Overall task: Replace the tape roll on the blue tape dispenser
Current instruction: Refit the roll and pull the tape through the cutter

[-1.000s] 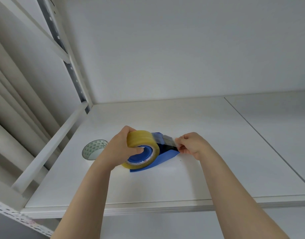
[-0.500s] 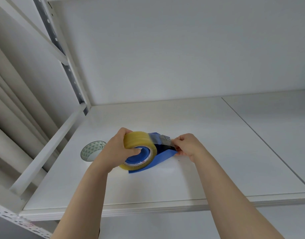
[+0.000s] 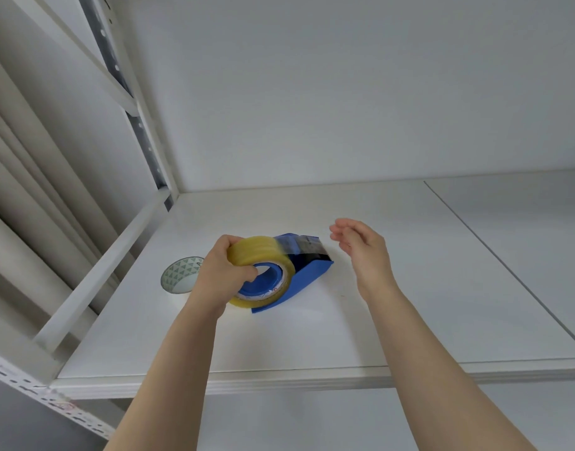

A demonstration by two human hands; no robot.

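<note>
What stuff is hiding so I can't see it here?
Head view only:
- Right part of the patterned roll: hidden behind the left hand.
- Dispenser hub: covered by the yellow tape roll.
- Cutter teeth: too small and dark.
- Right hand fingertips: motion-blurred.

my left hand grips glossy, translucent yellowish tape roll on the smooth blue plastic dispenser. matt white shelf; perforated metal upright; patterned paper-like roll.

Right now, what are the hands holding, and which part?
The left hand grips the yellowish tape roll on the blue tape dispenser, fingers over its outer rim and thumb at the core. The right hand is open, holding nothing.
</note>
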